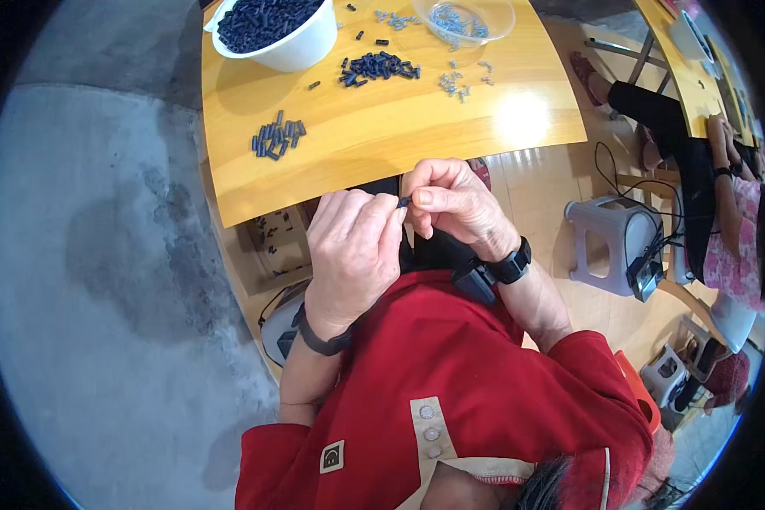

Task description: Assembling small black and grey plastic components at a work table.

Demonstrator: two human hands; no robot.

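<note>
Small dark piece [403, 202] held in the air just off the table's near edge [331, 180], between both hands. Left hand [354, 246]: fingers curled in, tips closed on one end. Right hand [457, 204]: thumb and forefinger pinched on the other, remaining fingers loosely bent. Piece mostly covered; judged light, stiff, perhaps slick, not very fragile. Best hold: fingertip pinch on its sides near the ends. Similar dark pieces [278, 138] near the table's left edge.

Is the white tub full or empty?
Full, or nearly: dark pieces are heaped inside the tub, close to its rim. The picture cuts off its far side.
</note>
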